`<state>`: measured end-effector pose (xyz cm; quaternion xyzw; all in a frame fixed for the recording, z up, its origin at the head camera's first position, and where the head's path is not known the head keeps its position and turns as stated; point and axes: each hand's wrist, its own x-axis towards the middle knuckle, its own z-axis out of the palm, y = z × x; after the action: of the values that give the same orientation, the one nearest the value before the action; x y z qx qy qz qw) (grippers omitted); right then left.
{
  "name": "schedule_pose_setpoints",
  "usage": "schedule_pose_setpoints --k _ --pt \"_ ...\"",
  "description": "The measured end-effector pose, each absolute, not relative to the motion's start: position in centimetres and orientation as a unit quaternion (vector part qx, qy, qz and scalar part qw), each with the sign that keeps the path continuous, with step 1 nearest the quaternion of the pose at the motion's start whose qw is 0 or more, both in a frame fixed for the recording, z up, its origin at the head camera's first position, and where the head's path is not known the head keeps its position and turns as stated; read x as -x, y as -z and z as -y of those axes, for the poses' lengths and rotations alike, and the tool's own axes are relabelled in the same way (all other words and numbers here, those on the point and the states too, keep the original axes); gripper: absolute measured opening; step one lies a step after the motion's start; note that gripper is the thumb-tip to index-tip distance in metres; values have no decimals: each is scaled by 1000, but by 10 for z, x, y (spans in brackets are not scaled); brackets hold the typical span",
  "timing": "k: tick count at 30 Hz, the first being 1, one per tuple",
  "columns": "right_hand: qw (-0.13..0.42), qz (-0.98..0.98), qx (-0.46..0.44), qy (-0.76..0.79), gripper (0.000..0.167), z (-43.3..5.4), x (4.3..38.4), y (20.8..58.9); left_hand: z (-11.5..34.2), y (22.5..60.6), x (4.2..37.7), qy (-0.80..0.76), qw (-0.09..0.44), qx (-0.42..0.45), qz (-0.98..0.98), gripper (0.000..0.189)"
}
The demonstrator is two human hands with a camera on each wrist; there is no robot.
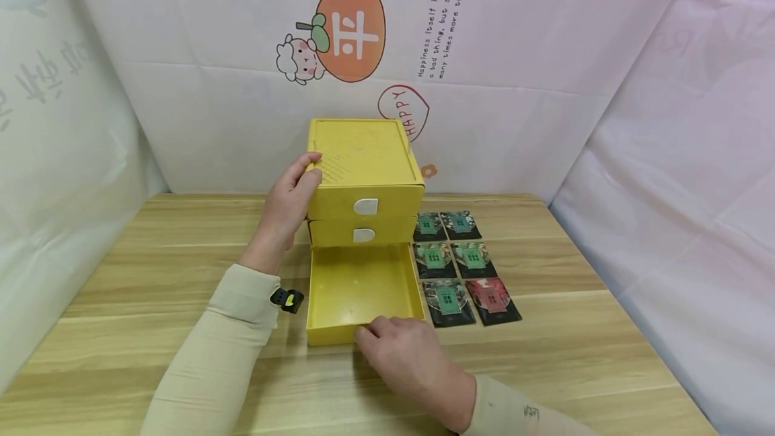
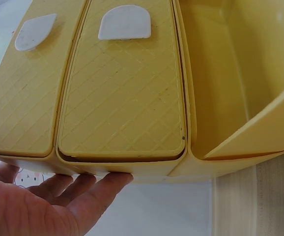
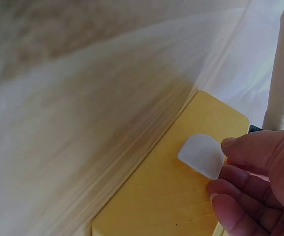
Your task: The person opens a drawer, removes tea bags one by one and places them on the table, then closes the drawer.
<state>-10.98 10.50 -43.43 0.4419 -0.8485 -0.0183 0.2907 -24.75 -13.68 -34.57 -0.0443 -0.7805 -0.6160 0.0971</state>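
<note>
A yellow three-drawer box (image 1: 365,153) stands on the table with its bottom drawer (image 1: 363,284) pulled out. No contents show inside that drawer. My left hand (image 1: 289,204) rests on the box's left side near the top, its fingers (image 2: 95,194) extended along the side wall in the left wrist view. At the pulled-out drawer's front is my right hand (image 1: 412,362). In the right wrist view, its thumb and curled fingers pinch the edge of the white drawer handle (image 3: 201,155). The upper two drawers, each with a white handle (image 2: 126,23), are shut.
Several dark square packets lie in two columns right of the box, mostly with green labels (image 1: 448,298); one packet is red (image 1: 493,300). A black wrist strap (image 1: 287,299) shows at the left sleeve. A printed white cloth (image 1: 242,106) hangs behind the wooden table (image 1: 545,355).
</note>
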Motion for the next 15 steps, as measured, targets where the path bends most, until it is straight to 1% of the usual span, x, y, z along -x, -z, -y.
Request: schedule_pose_setpoints --k 4,9,15 --pt "276 852 -444 26 7 -104 110 433 137 346 248 617 98 44 780 50" --pt "257 857 -446 29 11 -103 110 431 137 346 247 618 97 44 779 50" --pt "271 854 -443 32 21 -102 113 430 136 344 245 615 96 40 782 50"
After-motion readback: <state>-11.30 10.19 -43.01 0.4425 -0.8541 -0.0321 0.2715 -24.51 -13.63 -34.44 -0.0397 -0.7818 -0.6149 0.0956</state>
